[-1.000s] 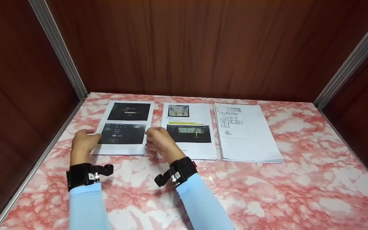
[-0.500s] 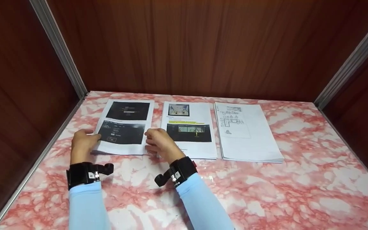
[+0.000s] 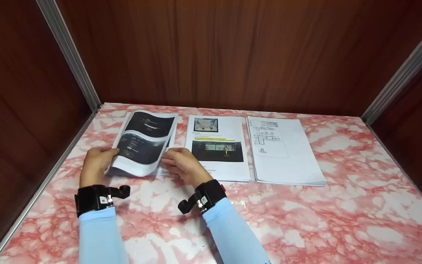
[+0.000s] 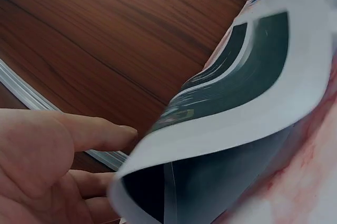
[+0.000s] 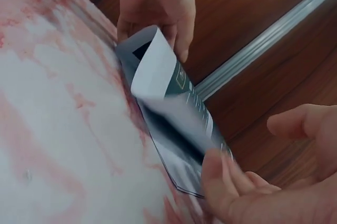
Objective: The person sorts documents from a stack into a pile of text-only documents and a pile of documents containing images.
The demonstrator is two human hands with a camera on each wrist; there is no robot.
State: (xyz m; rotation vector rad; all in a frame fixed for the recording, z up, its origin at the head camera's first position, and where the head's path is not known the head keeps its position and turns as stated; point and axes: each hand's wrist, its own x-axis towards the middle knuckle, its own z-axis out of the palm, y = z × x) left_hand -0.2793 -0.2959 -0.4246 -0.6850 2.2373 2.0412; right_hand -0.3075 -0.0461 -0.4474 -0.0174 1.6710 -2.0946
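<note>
The left printed stack (image 3: 145,145), with two dark screenshots, has its top sheets arched upward over pages lying flat beneath. My left hand (image 3: 95,167) is at the stack's left edge, thumb at the paper's side; the left wrist view shows its thumb (image 4: 105,134) apart from the lower fingers. At the other edge, my right hand (image 3: 185,165) touches the lifted side of the sheets with its fingertips (image 5: 215,174). Its thumb (image 5: 295,121) stands away from the paper in the right wrist view. The lifted sheets (image 4: 221,134) are curved and partly blurred.
A middle printed stack (image 3: 218,167) with yellow highlighting lies right of the right hand. Beyond it is a stack with a line diagram (image 3: 288,165). All lie on a red-and-white marbled table (image 3: 306,227), enclosed by brown wood-grain panels (image 3: 225,55) with metal corner posts.
The left stack's top sheets have gone from flat to arched, their right side raised and moved leftward, uncovering pages below. My right fingers have shifted slightly left; the left hand is nearly still.
</note>
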